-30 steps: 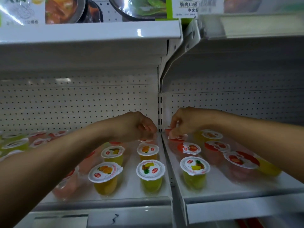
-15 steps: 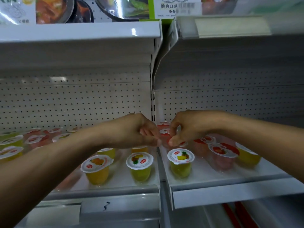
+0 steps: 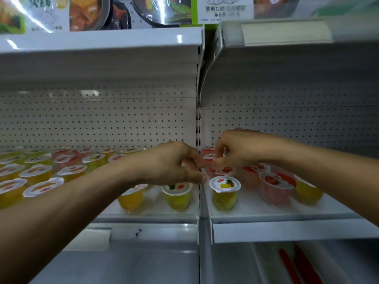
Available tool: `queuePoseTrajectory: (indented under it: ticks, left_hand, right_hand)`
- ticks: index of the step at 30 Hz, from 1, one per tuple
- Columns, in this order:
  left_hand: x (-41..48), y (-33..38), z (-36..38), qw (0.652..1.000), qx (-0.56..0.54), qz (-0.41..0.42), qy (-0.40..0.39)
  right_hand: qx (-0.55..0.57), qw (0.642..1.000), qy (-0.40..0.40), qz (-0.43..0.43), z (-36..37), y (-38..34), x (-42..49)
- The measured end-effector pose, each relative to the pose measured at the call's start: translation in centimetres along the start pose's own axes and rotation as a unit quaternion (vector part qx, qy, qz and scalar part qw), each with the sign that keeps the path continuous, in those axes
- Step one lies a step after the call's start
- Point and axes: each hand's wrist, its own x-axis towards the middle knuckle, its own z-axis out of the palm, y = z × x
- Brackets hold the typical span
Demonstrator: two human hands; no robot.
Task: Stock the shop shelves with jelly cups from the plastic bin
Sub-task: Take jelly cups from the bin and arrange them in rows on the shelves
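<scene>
Jelly cups with white foil lids stand on two adjoining white shelves. Several yellow and red cups (image 3: pixel 37 173) fill the left shelf (image 3: pixel 153 219). The right shelf (image 3: pixel 287 217) carries a pineapple cup (image 3: pixel 224 184) at the front, a red cup (image 3: pixel 274 187) and a yellow cup (image 3: pixel 307 191). My left hand (image 3: pixel 172 162) hovers over the left shelf by the divider, fingers loosely curled, holding nothing. My right hand (image 3: pixel 240 150) hangs over the back of the right shelf, its curled fingertips at the lid of a red cup (image 3: pixel 208 157); whether they pinch it is unclear. The plastic bin is out of view.
A perforated white back panel (image 3: pixel 102 119) closes off both shelves. The shelf above (image 3: pixel 98 41) carries printed food packets (image 3: pixel 88 13) and hangs low over the cups. A slotted upright (image 3: pixel 198 130) divides the two bays. Red strips (image 3: pixel 297 263) lie on the lower shelf at right.
Both hands have drawn back from the rear cups towards the divider. My left hand has let go of its cup. The view has pulled back and shifted left.
</scene>
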Motion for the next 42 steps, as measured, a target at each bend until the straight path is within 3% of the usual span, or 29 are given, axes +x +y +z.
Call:
queuePoseTrajectory:
  ticks: [2, 5, 12, 20, 26, 33, 42]
  left_hand:
    - [-0.5, -0.1, -0.3, 1.0, 0.006, -0.001, 0.015]
    - [-1.4, -0.2, -0.4, 0.997, 0.058, -0.018, 0.041]
    - [-2.8, 0.6, 0.9, 0.975, 0.194, -0.07, 0.08]
    - [-2.7, -0.1, 1.3, 0.987, 0.136, -0.068, 0.059]
    - [-2.6, 0.1, 1.2, 0.986, 0.143, -0.062, 0.057]
    - [-3.0, 0.6, 1.2, 0.988, 0.127, -0.034, 0.081]
    - [-3.2, 0.8, 1.1, 0.991, 0.107, -0.019, 0.075]
  right_hand:
    - [0.015, 0.999, 0.021, -0.024, -0.6, -0.1, -0.8]
    - [0.026, 0.999, -0.017, -0.033, -1.3, -0.8, -2.2]
    - [-0.048, 0.996, -0.061, -0.04, 0.0, -2.3, -4.0]
    - [0.036, 0.996, -0.082, -0.028, -0.3, -2.2, -5.0]
    - [0.023, 0.995, -0.096, -0.028, -0.4, -2.2, -5.1]
    - [0.063, 0.997, -0.05, -0.021, 0.1, -1.6, -6.4]
    - [0.036, 0.999, -0.01, -0.026, 1.4, -1.7, -6.8]
